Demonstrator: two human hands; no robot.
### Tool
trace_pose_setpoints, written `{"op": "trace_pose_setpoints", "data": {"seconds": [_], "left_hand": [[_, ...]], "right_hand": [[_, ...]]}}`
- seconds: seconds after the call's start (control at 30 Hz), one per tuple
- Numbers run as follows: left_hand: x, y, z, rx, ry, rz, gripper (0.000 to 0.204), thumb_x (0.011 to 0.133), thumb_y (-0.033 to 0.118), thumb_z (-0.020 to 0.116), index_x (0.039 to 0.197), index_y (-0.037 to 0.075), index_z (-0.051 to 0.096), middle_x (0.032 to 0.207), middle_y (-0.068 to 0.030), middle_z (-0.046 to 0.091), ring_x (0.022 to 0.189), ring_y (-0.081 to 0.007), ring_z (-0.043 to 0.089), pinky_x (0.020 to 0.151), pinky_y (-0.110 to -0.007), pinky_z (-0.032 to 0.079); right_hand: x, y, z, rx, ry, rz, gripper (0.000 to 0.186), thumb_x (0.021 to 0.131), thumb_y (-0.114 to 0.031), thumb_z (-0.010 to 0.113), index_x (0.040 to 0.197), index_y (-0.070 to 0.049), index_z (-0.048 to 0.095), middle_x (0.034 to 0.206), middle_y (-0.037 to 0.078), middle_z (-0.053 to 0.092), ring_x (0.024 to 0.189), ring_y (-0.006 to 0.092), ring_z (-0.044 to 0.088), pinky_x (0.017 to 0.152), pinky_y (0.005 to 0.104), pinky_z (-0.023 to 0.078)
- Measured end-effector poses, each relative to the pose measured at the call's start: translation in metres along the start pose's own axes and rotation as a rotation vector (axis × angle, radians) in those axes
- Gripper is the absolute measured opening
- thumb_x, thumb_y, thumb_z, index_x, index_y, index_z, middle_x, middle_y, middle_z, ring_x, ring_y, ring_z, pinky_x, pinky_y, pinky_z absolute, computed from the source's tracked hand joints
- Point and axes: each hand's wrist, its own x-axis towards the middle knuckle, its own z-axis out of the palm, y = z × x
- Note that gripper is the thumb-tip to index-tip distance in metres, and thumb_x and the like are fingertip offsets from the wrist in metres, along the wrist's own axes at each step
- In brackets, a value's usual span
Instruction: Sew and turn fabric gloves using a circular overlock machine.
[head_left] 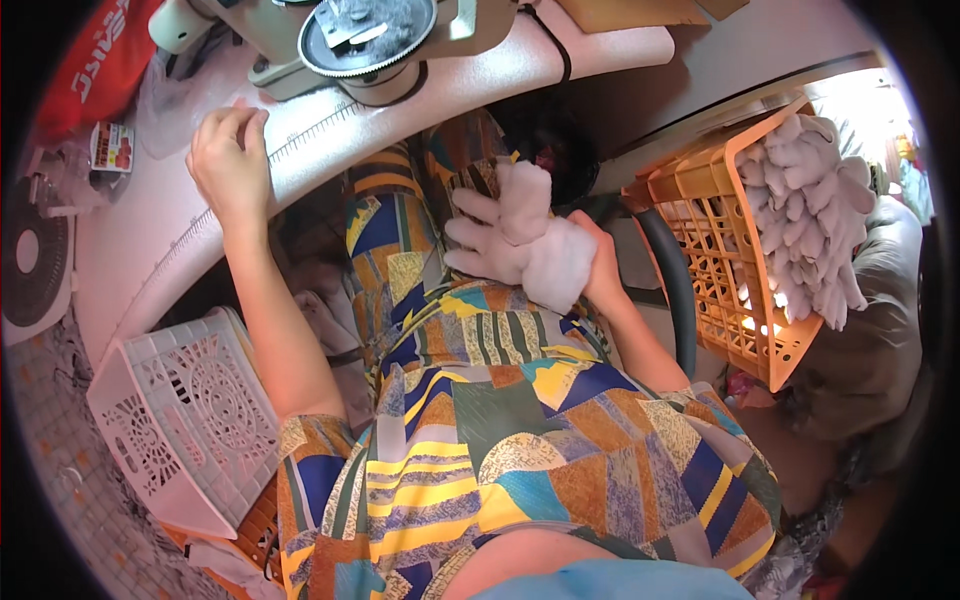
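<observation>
My left hand (pixel 230 165) is over the front edge of the pale worktable (pixel 120 265), beside a printed ruler scale. Its fingers are curled in toward the thumb, and whatever they may hold is hidden. Low over my lap, my right hand (pixel 601 262) grips a fluffy white plush glove (pixel 535 240) by its cuff end. The glove's finger-like lobes point left, and a thicker lobe sticks up. Ahead stands a machine with a round toothed dial (pixel 367 40), its top covered in grey lint.
On my right an orange plastic crate (pixel 690 185) stands tilted, filled with pale plush pieces (pixel 808 200). A black curved bar (pixel 670 280) runs beside it. To the left sit a white plastic crate (pixel 195 400), a small box (pixel 112 147) and a red bag (pixel 95 60).
</observation>
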Motion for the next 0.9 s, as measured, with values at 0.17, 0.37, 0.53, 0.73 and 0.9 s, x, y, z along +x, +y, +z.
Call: {"op": "trace_pose_setpoints", "data": {"seconds": [0.17,0.37,0.53,0.73,0.9], "left_hand": [[-0.005,0.002,-0.008,-0.301,-0.018,-0.287,0.012,0.076,0.009,0.076,0.085,0.002,0.073,0.086,-0.0074,0.068,0.074,-0.0167,0.062,0.071,-0.028,0.049],[0.006,-0.011,-0.013,-0.507,-0.201,-0.499,0.016,0.079,0.011,0.074,0.088,-0.001,0.073,0.083,-0.0094,0.071,0.076,-0.0151,0.063,0.074,-0.026,0.048],[0.002,-0.011,-0.007,-0.347,-0.127,-0.447,0.015,0.087,0.013,0.065,0.091,-0.001,0.068,0.084,-0.0114,0.069,0.078,-0.0211,0.064,0.077,-0.031,0.049],[-0.012,-0.005,-0.005,-0.413,0.276,-0.474,0.011,0.089,0.01,0.062,0.091,-0.001,0.061,0.082,-0.0088,0.064,0.076,-0.0175,0.061,0.072,-0.031,0.048],[-0.032,0.034,-0.028,-0.911,0.502,-0.573,0.011,0.098,0.009,0.051,0.101,-0.001,0.052,0.085,-0.0058,0.059,0.072,-0.0109,0.056,0.066,-0.024,0.046]], "right_hand": [[0.005,-0.027,-0.019,-0.397,0.068,-0.037,0.024,0.073,-0.015,0.068,0.091,-0.006,0.056,0.075,0.017,0.063,0.074,0.0397,0.063,0.065,0.0421,0.049],[0.007,-0.042,-0.059,-0.415,-0.426,0.071,0.018,0.074,-0.01,0.069,0.09,-0.004,0.063,0.078,0.013,0.067,0.075,0.0269,0.066,0.068,0.0395,0.051],[0.006,-0.029,-0.041,0.64,-0.72,0.223,0.041,0.079,-0.01,0.072,0.117,0.001,0.061,0.107,0.007,0.066,0.098,0.0125,0.06,0.09,0.0306,0.048],[0.012,-0.04,0.013,0.607,-0.45,0.417,0.045,0.09,-0.018,0.067,0.128,0.001,0.051,0.122,0.01,0.059,0.111,0.0173,0.057,0.096,0.0329,0.045],[0.01,-0.07,0.031,1.24,-0.268,0.356,0.058,0.094,-0.02,0.06,0.142,-0.003,0.031,0.138,0.014,0.047,0.126,0.0279,0.049,0.104,0.044,0.043]]}}
